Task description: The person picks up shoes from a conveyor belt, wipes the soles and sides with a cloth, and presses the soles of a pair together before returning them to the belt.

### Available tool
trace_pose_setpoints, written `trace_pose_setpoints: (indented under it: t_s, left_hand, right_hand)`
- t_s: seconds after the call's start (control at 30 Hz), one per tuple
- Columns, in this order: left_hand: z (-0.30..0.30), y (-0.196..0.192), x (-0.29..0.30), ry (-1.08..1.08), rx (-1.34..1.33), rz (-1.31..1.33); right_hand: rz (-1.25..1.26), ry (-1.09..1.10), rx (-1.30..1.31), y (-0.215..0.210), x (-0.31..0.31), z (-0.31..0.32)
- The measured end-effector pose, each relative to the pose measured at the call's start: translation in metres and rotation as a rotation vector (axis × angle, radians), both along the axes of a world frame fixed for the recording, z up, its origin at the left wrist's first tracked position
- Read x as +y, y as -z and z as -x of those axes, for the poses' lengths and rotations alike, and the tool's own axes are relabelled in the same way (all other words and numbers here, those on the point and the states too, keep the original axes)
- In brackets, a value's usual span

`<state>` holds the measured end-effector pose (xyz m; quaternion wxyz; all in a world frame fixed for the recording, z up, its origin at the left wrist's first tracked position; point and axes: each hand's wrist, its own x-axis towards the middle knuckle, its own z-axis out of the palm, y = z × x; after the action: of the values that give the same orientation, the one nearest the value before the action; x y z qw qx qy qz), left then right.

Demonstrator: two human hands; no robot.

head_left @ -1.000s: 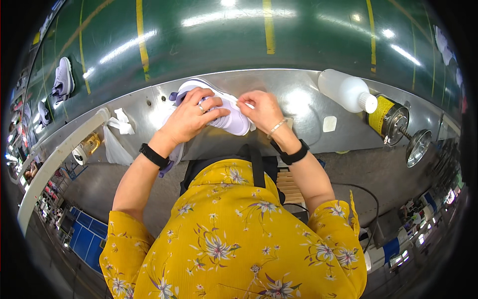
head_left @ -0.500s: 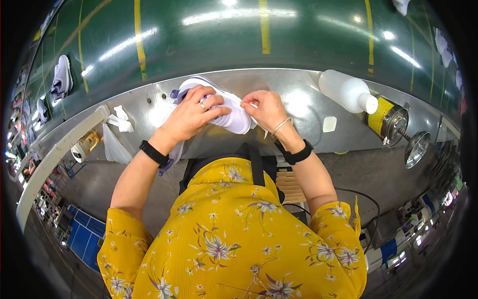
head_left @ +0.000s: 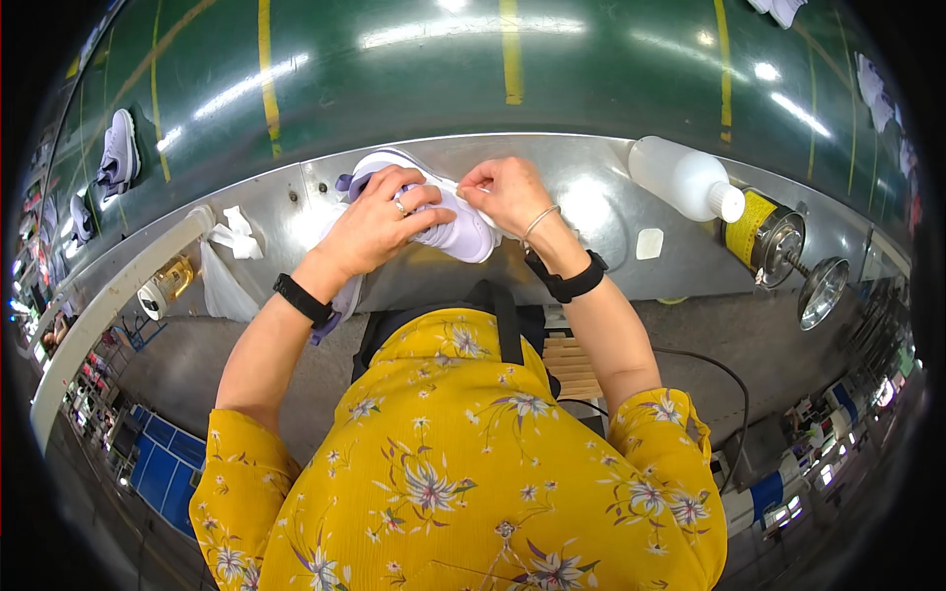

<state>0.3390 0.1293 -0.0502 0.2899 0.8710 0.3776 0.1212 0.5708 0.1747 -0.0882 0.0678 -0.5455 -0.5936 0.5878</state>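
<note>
A pale lilac sneaker (head_left: 465, 237) with a white sole lies tilted on the metal bench, its toe toward me and to the right. My left hand (head_left: 386, 219) is wrapped over its upper and grips it. At the sole edge on the far right side of the sneaker, my right hand (head_left: 507, 197) is closed in a pinch. A bit of white shows under that hand; what the fingers hold is too small to make out. Partly hidden under my left forearm is a second lilac shoe (head_left: 347, 298).
Right on the metal bench (head_left: 581, 271) are a white plastic bottle (head_left: 680, 177), a yellow-labelled can (head_left: 764, 231) with a metal cup and a white square (head_left: 649, 243). Crumpled white paper (head_left: 236, 234) lies left. Beyond runs a green belt (head_left: 394, 89) carrying shoes (head_left: 120, 153).
My right hand has moved slightly left and away from me along the sole edge. The left hand keeps its grip on the sneaker. White shoes at the top right show more.
</note>
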Motion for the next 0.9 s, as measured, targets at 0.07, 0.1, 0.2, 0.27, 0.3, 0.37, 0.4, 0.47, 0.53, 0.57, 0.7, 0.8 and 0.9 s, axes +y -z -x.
trace_pose_setpoints:
  t_s: [0.07,0.1,0.2,0.27,0.3,0.37,0.4,0.47,0.53,0.57,0.7,0.8,0.9]
  left_hand:
    - [0.001,0.001,-0.001,-0.003,-0.007,-0.002]
    - [0.002,0.001,-0.001,-0.007,-0.014,-0.001]
    - [0.001,-0.001,-0.001,-0.002,-0.008,0.000]
    - [0.000,-0.001,0.000,-0.005,-0.007,0.002]
    - [0.000,0.000,0.000,-0.006,-0.004,0.000]
    - [0.001,0.001,-0.001,-0.005,-0.006,-0.002]
    - [0.001,0.002,-0.002,-0.004,-0.006,-0.002]
    - [0.002,0.002,-0.003,-0.007,-0.005,0.001]
    - [0.001,0.001,-0.003,-0.013,-0.003,0.007]
    - [0.001,0.001,-0.002,-0.014,-0.004,0.005]
    - [-0.001,0.000,-0.001,-0.015,0.022,-0.012]
    - [0.001,0.001,-0.001,-0.008,-0.005,0.007]
    - [0.002,0.002,-0.003,-0.021,-0.015,0.012]
  right_hand:
    - [-0.001,-0.010,0.016,0.006,-0.005,-0.006]
    - [0.001,-0.022,0.032,0.008,-0.008,-0.011]
    - [0.100,0.006,0.029,0.001,-0.014,-0.024]
    - [0.034,-0.047,-0.010,-0.004,-0.004,-0.017]
    - [-0.035,-0.098,-0.047,-0.004,0.000,-0.012]
    - [-0.018,-0.107,-0.045,-0.001,0.005,-0.005]
    - [0.000,-0.116,-0.041,0.000,0.006,-0.004]
    - [0.035,-0.083,-0.002,0.003,-0.002,-0.014]
    - [0.074,-0.054,0.038,0.002,-0.008,-0.020]
    - [0.050,-0.056,0.012,0.000,-0.009,-0.021]
    - [-0.048,-0.086,-0.051,-0.006,0.003,-0.002]
    - [-0.136,-0.015,0.003,0.003,-0.004,0.004]
    - [-0.039,-0.075,0.002,0.003,-0.013,-0.019]
